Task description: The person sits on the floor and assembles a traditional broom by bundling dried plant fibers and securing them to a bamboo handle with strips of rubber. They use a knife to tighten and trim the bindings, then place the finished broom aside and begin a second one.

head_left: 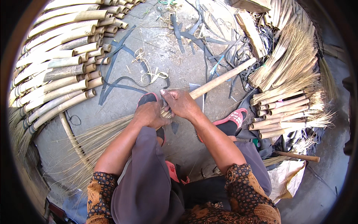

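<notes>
My left hand (149, 114) grips the neck of a broom, where thin tan bristles (95, 140) fan out to the lower left. My right hand (179, 102) closes on the same joint from the right, where the pale wooden handle (223, 77) runs up and to the right. The binding between my two hands is hidden by the fingers. My knees, in grey-purple trousers, sit just below the hands.
A stack of bamboo handles (56, 67) fills the left. Finished brooms and bristle bundles (287, 82) pile up at right. Black straps (123, 80) and loose fibres lie on the concrete floor. Red sandals (233, 119) are on my feet.
</notes>
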`<control>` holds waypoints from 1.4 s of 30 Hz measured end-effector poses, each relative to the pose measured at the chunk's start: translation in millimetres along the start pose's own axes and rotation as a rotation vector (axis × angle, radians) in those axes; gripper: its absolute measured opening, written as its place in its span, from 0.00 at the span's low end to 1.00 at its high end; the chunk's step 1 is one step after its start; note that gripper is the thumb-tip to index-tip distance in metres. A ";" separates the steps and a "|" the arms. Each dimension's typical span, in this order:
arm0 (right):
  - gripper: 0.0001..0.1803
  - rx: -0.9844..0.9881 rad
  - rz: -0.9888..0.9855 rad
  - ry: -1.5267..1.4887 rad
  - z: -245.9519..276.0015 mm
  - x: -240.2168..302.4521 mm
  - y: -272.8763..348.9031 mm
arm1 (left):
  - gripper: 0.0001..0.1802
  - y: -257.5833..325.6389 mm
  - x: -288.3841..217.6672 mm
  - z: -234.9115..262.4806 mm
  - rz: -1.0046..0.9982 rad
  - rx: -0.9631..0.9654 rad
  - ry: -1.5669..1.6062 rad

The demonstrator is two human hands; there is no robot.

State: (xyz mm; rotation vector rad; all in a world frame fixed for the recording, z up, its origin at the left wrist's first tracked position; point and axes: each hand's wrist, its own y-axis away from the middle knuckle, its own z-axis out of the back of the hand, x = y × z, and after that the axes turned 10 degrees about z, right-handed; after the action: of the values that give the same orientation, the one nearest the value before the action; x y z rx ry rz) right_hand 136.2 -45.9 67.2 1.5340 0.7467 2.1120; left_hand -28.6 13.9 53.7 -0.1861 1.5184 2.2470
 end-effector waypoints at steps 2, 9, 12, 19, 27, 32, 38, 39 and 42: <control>0.23 -0.112 0.078 -0.120 -10.7 -8.6 17.8 | 0.47 -2.5 1.6 -4.6 -0.034 -0.055 -0.020; 0.07 -0.178 -0.001 -0.284 -33.3 -38.7 43.8 | 0.39 -5.7 9.7 -11.1 -0.206 -0.414 -0.148; 0.06 -0.071 -0.087 -0.346 -23.2 -40.6 34.1 | 0.35 11.5 4.6 -19.2 -0.138 -0.444 -0.201; 0.09 -0.169 0.022 -0.322 -33.8 -41.2 25.0 | 0.38 11.6 2.0 -52.4 -0.065 -0.597 -0.163; 0.12 -0.201 0.149 0.026 -29.3 -29.6 28.1 | 0.27 5.6 5.4 -69.0 -0.107 -0.782 -0.370; 0.15 -0.260 0.100 -0.352 -49.7 -6.2 31.1 | 0.21 -14.9 13.6 -68.0 -0.081 -0.681 -0.243; 0.18 -0.232 0.207 -0.223 -57.8 -12.8 96.6 | 0.18 -26.5 17.2 -62.0 -0.075 -0.756 -0.275; 0.18 -0.221 0.140 -0.196 -59.7 -20.5 104.6 | 0.19 -24.6 16.9 -58.1 -0.078 -0.738 -0.273; 0.17 -0.179 0.081 -0.225 -65.3 -53.2 108.4 | 0.29 -8.2 17.0 -29.5 -0.107 -0.528 -0.175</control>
State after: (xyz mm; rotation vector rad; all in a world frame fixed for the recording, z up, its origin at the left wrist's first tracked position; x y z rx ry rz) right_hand 87.3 -173.3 82.3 1.6904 0.4116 1.9587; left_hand -44.1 -5.8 29.3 -0.2095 0.7861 2.4552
